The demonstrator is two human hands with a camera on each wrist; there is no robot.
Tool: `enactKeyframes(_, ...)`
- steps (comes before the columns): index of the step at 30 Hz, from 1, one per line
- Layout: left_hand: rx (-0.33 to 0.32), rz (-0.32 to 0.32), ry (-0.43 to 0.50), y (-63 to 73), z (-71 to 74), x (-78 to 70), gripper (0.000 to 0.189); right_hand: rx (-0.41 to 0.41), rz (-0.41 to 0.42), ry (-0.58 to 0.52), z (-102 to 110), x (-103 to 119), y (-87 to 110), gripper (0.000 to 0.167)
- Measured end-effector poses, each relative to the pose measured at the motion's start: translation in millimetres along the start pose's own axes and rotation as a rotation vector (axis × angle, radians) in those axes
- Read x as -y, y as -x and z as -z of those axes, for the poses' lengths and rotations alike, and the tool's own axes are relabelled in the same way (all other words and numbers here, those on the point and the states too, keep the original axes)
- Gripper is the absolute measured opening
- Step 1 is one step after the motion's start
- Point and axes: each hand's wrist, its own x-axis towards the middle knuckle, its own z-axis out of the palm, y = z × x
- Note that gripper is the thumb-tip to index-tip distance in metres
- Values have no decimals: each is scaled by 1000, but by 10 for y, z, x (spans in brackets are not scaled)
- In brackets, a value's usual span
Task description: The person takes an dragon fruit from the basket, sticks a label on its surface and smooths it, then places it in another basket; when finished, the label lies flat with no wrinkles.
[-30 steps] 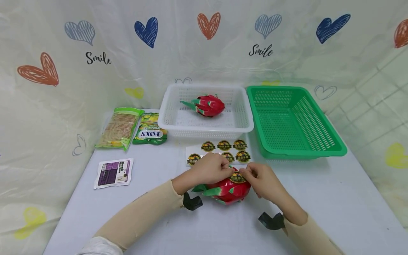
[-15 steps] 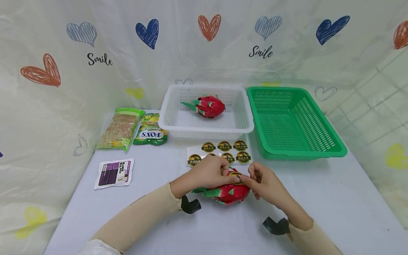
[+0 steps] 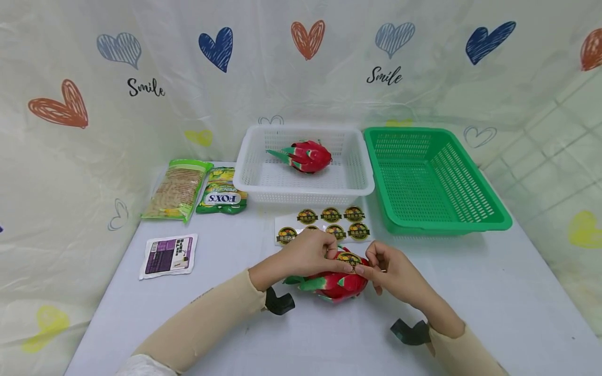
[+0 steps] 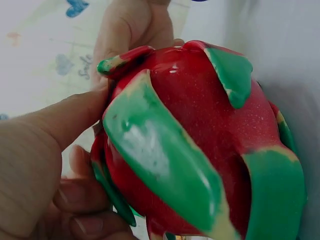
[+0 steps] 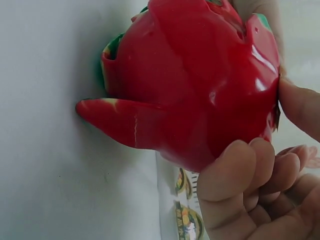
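A red dragon fruit (image 3: 350,284) with green leaf tips lies on its side on the white table in the head view. On its upper face sits a round black-and-gold sticker (image 3: 349,257). My left hand (image 3: 310,255) holds the fruit from the left, its thumb on the sticker's lower edge and fingers curled behind. From the other side my right hand (image 3: 397,274) presses its thumb on the sticker, meeting the left thumb. Curled right fingers (image 5: 230,170) touch the fruit's side in the right wrist view. The fruit (image 4: 200,125) hides part of both hands in the left wrist view.
A sheet of similar stickers (image 3: 318,223) lies just behind the fruit. Farther back stand a white basket (image 3: 301,190) holding another dragon fruit (image 3: 310,156) and a green basket (image 3: 442,225). Several packets, including a purple-and-white one (image 3: 168,256), lie at the left.
Both thumbs have come inward from the sticker's side edges to its lower middle. The sticker now lies closer against the fruit; the fruit has hardly moved.
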Motion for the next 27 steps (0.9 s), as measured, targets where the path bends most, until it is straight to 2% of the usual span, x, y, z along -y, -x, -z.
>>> enactKeyframes(3,31,-5,24,-28,15,60,40,28,-8,-47,33,-46,-10,36)
enactKeyframes(6,56,20,34,-44,38,69,38,50,-5,-79,52,-79,-15,34)
enactKeyframes(16,63,58,23,-59,66,16,39,53,8,-73,38,-22,-14,31)
enactKeyframes(18,71,60,16,-62,74,6,40,35,2,-39,36,-7,-2,30)
enactKeyframes(21,87,68,5,-66,95,-14,39,-37,15,71,18,14,16,23)
enactKeyframes(24,103,79,-8,-68,126,-43,37,-137,57,207,-16,46,31,18)
enactKeyframes(27,110,80,-31,-73,155,-64,34,-212,128,319,-52,86,41,20)
